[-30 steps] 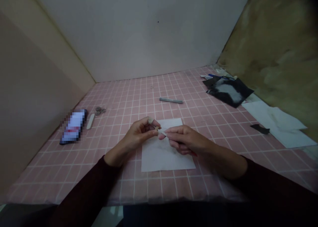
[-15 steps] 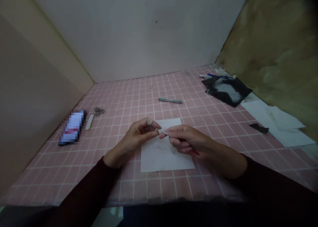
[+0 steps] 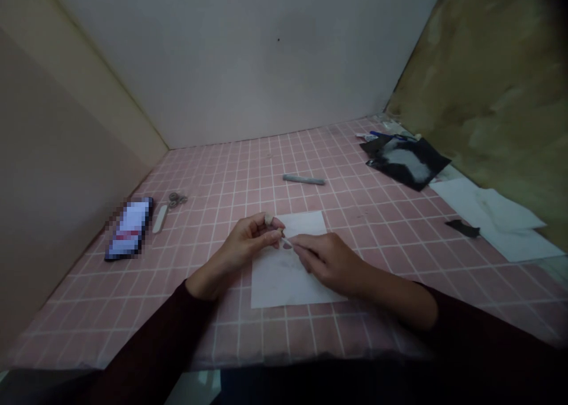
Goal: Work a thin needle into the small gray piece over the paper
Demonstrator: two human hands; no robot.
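Left hand (image 3: 246,242): narrow pinch, thumb and forefinger tips closed on one end of a thin pale strip (image 3: 286,239), just above the paper. Small pale patch on the left thumb tip (image 3: 268,219), material unclear. Right hand (image 3: 331,260): fingers curled, narrow, tips just beside the strip, far end of strip running in under them. Grip hidden, so no telling whether held. Both hands low over a white paper sheet (image 3: 288,281), flat on a pink grid mat (image 3: 213,334). Dark maroon sleeves (image 3: 151,340) on both forearms.

Farther out, left side of mat: phone (image 3: 128,227), screen blurred; pale flat stick (image 3: 160,218) just beside it; small scissors (image 3: 177,199) at the stick's far end. Ahead, well apart from the hands: grey stick (image 3: 304,180). Far right: black sheet with white smear (image 3: 406,162), blue pen (image 3: 384,135) at its back edge, loose white sheets (image 3: 488,213), black scrap (image 3: 462,228) on their edge.
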